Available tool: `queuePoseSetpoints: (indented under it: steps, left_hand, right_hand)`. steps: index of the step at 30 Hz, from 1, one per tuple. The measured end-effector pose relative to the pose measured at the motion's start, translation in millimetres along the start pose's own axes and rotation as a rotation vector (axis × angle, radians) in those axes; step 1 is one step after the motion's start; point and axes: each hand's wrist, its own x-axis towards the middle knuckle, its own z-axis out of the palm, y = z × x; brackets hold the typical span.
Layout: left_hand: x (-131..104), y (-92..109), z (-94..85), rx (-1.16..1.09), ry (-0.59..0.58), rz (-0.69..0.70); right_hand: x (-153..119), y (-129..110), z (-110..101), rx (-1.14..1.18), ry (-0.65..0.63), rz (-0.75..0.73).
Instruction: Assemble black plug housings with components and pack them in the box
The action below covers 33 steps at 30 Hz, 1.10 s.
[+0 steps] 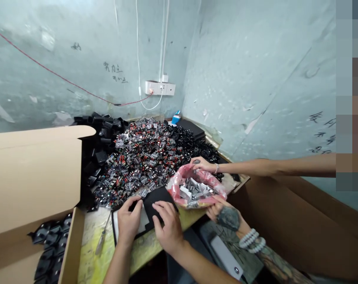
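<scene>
My left hand (pixel 129 221) rests on a flat black-edged piece with a light surface (pixel 143 221) at the table's front, thumb and fingers bent near its upper part. My right hand (pixel 168 227) lies just to the right, fingers apart over a black sheet (pixel 159 199). No object shows clearly between the fingers of either hand. Behind them rises a large heap of small metal, red and black parts (pixel 146 154). Another person's hands hold a red and clear plastic bag (pixel 179 189) with flat silvery pieces (pixel 196 189) in it, right of my hands.
An open cardboard box (pixel 75 244) with black parts (pixel 50 244) stands left. A screwdriver (pixel 100 241) lies beside my left hand. Black parts (pixel 102 156) pile behind. A power strip (pixel 160 88) hangs on the wall. Brown cardboard (pixel 291 225) is at right.
</scene>
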Motion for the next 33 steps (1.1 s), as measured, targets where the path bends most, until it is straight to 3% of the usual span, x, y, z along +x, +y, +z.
queuePoseSetpoints:
  steps: [10,24,33]
  left_hand:
    - [1.4,-5.3,2.3,-0.017,0.024,-0.002]
    - [0.0,-2.4,-0.1,-0.005,0.024,0.008]
    - [-0.2,-2.8,0.4,-0.009,0.04,-0.022]
  right_hand:
    - [15.8,14.6,15.3,0.042,0.024,0.037]
    - [21.7,15.0,12.8,0.064,0.031,0.052]
    - [34.1,29.3,4.9,0.112,0.033,0.045]
